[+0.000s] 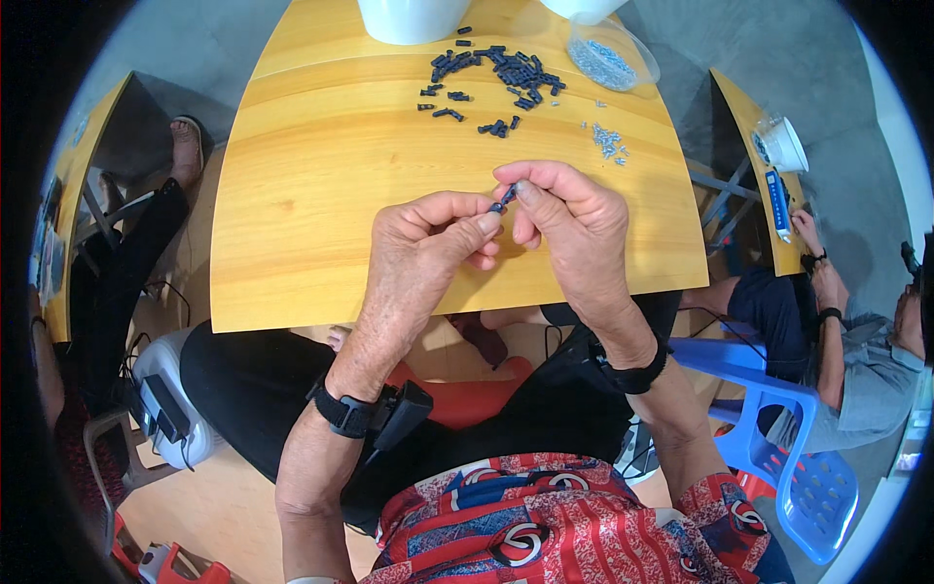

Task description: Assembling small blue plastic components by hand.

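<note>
I can read no word, number or sign clearly from here. On the side table to my right lies a slim blue box with a whitish end, and a row of small pale marks, like printed characters, runs along its blue face, too small and slanted for me to make out. My own shirt carries white curled figures on dark patches among its red and blue print, and I cannot tell whether any is a letter.
</note>
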Available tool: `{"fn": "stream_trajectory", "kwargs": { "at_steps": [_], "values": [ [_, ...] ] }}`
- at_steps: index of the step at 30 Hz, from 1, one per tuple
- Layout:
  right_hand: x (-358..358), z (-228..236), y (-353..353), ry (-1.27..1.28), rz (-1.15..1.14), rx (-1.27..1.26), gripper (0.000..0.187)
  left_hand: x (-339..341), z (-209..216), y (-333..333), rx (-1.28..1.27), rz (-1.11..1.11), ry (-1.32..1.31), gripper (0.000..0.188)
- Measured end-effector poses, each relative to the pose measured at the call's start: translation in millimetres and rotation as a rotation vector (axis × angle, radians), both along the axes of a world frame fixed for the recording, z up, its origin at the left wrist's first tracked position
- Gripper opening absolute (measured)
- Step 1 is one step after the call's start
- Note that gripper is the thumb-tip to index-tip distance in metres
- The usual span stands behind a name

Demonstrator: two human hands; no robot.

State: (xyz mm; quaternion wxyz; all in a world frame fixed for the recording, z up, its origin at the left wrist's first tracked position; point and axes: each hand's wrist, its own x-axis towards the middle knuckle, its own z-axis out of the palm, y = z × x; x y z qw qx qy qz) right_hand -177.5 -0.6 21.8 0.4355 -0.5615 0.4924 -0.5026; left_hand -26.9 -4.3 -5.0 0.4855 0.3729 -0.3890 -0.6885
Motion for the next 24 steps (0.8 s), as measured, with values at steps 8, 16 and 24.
{"fn": "stream_trajectory", "kwargs": {
  "at_steps": [8, 16, 24],
  "values": [
    [2.8, -0.8, 0.2, 0.089, 0.002, -0.059, 0.015, 0.4, -0.6, 0.4, -0.005, -0.012, 0.035, 0.013],
    [1.8, -0.8, -1.7, 0.263, -0.012, -0.19, 0.012, -0.9, -0.6, 0.6, -0.009, -0.004, 0.035, 0.013],
    [0.5, 0.1, -6.2, 0.592, -0.028, -0.465, 0.007, -2.7, -1.5, 0.2, -0.015, 0.015, 0.016, 0.012]
  ]
}}
